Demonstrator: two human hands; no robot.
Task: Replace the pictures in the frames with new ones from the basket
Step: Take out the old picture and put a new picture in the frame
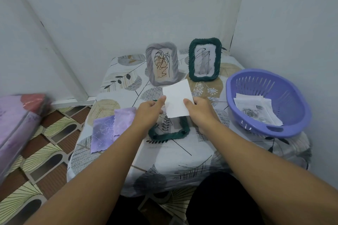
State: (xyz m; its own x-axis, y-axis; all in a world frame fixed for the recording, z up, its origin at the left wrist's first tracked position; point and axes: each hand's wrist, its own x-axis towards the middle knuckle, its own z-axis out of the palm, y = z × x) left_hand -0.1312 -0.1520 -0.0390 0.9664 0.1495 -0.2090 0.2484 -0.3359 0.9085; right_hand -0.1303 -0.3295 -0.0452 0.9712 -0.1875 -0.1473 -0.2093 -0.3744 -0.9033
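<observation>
I hold a white sheet of paper (177, 101) up over the middle of the bench (164, 157), its blank side toward me. My left hand (149, 113) pinches its left edge, thumb on the near face and the other fingers hidden behind it. My right hand (199, 113) pinches the right edge the same way, thumb laid on the paper.

Under the sheet and my hands a dark green frame (169, 132) lies flat on the leaf-patterned cloth, its near edge and corners showing. Farther back two frames stand upright side by side: a grey frame (161, 64) on the left with a line drawing of a leaf, and a second green frame (204, 59) on the right with a dark scribbled drawing.

At the right of the bench sits a purple basket (268, 102) with slotted walls; loose pictures (256, 110) lie in it, the top one showing grey roses. Left of my left hand a lilac cloth (111, 127) lies folded on the bench. At the far left edge a blurred pink and purple bundle (20, 120) rests above the patterned floor (42, 153).
</observation>
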